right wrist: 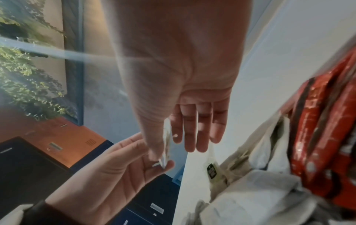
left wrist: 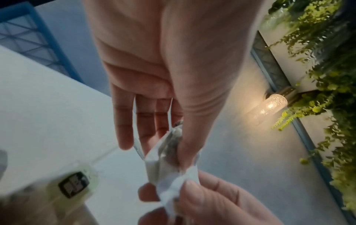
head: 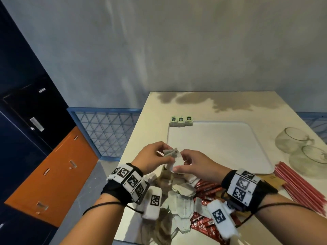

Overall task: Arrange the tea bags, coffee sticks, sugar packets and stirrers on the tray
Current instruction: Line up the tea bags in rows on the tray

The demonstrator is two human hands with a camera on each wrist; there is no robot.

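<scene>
Above the table's near left part, my left hand pinches a greyish tea bag between thumb and fingers. My right hand pinches a white tea bag that touches the grey one. The left wrist view shows my left hand on the grey tea bag. My right hand nips the white bag. Three tea bags with green tags stand at the far left corner of the white tray. Below my hands lies a tea bag pile beside red coffee sticks.
Red stirrers lie in a bundle at the right of the table. Two glass cups stand right of the tray. A brown packet lies by the stirrers. The table's left edge drops to the floor beside a blue grid frame.
</scene>
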